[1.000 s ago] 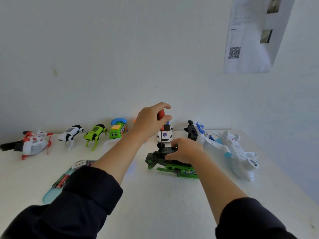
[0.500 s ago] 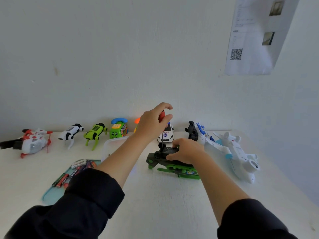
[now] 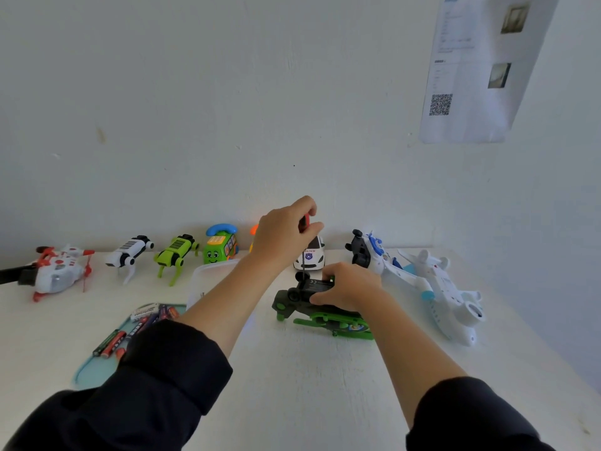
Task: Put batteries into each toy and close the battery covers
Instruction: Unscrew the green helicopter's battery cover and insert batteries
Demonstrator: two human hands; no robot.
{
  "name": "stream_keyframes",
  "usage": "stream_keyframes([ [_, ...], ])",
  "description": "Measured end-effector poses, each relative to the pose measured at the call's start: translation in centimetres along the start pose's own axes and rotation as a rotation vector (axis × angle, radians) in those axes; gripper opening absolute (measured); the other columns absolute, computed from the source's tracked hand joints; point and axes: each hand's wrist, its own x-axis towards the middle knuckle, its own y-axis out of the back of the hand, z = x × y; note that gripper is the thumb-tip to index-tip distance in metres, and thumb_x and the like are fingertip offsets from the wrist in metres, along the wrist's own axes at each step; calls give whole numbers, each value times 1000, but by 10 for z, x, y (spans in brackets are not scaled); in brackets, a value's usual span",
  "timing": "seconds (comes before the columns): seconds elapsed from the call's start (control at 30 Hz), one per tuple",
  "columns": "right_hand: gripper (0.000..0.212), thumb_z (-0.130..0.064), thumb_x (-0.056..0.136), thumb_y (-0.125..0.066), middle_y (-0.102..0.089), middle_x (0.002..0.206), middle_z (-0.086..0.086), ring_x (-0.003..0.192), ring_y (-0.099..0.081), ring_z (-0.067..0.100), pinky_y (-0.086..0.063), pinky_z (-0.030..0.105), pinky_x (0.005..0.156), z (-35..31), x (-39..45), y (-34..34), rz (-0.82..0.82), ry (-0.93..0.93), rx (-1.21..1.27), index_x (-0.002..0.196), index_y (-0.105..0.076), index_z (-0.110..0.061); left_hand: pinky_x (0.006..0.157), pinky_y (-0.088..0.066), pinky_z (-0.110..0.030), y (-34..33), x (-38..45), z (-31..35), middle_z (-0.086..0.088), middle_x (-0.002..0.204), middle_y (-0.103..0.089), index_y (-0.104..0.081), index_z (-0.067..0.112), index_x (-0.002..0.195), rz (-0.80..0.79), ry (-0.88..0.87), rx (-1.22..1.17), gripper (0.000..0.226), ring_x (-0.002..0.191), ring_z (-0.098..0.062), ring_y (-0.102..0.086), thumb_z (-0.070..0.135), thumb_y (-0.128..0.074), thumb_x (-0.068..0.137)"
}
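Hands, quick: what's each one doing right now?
Left hand: grips the red-handled screwdriver.
Right hand: holds the green toy helicopter.

Both forearms reach forward, bare from dark sleeves pushed up near the elbows. The left hand (image 3: 283,234) is raised above the right, its fingers (image 3: 307,203) and thumb curled round a red screwdriver handle (image 3: 304,222) held upright. The right hand (image 3: 349,289) lies lower, palm down, fingers curled over the dark body of a green toy helicopter (image 3: 320,307), gripping it.
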Motion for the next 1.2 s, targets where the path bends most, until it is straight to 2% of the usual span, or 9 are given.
stream_keyframes([
  [0.1, 30, -56, 74, -64, -61, 87, -8, 86, -56, 12, -49, 32, 80, 1, 1, 0, -2, -2, 4, 89, -56, -32, 61, -43, -33, -2, 1, -5, 5, 62, -47, -45, 15, 85, 11, 104, 8, 21, 64, -24, -54, 33, -51, 92],
  [0.17, 30, -57, 74, -64, -61, 87, -8, 87, -56, 13, -49, 34, 81, 1, 2, 0, -7, -5, 4, 88, -56, -32, 71, -50, -41, 1, 4, -5, 1, 77, -51, -46, 16, 97, -90, 167, -159, 6, 79, -28, -60, 16, -42, 92],
  [0.27, 29, -57, 73, -64, -59, 84, -9, 86, -56, 13, -49, 35, 82, 1, 2, 0, -12, -5, 6, 85, -55, -32, 79, -53, -39, 6, 2, -2, -4, 102, -55, -49, 16, 119, -219, 177, -391, 32, 100, -28, -61, 3, -38, 92],
  [0.53, 27, -55, 73, -64, -58, 80, -10, 86, -57, 14, -48, 37, 85, 0, 2, -1, -11, -10, 6, 81, -54, -31, 71, -44, -33, 3, 1, 4, 5, 68, -57, -53, 18, 101, -88, 31, -78, 13, 69, -21, -61, 29, -50, 94],
  [0.73, 28, -55, 73, -64, -58, 83, -9, 87, -56, 14, -49, 35, 83, 0, 2, 0, -11, -9, 4, 86, -56, -31, 94, -44, -31, 6, 9, 5, -4, 129, -50, -37, 20, 137, -323, 124, -280, 46, 105, -16, -52, 6, -44, 94],
  [0.87, 29, -56, 74, -63, -59, 85, -9, 87, -56, 14, -48, 35, 83, -1, 1, 0, -16, -11, 1, 88, -56, -31, 74, -46, -31, 4, 5, 3, -2, 86, -53, -42, 24, 132, -158, 48, -61, 46, 77, -24, -56, 27, -61, 90],
  [1.0, 29, -56, 74, -63, -60, 87, -9, 88, -56, 14, -48, 34, 82, -1, 1, 0, -6, -14, 0, 88, -56, -32, 67, -48, -35, 1, 1, 1, 7, 59, -46, -48, 17, 92, -47, 85, -42, 30, 63, -24, -59, 44, -60, 87],
  [1.1, 29, -56, 74, -64, -60, 87, -8, 88, -56, 14, -48, 34, 82, 0, 1, 0, -6, -15, 7, 88, -56, -32, 73, -46, -38, 1, 5, 1, -2, 83, -56, -48, 15, 98, -101, 184, -89, 15, 81, -26, -59, 28, -47, 93],
  [1.2, 30, -56, 74, -64, -61, 87, -8, 87, -56, 14, -48, 34, 82, 0, 2, 0, -12, -14, 11, 89, -56, -32, 86, -47, -36, 6, 8, 1, -7, 124, -51, -44, 15, 125, -259, 248, -349, 35, 111, -22, -55, 6, -38, 92],
])
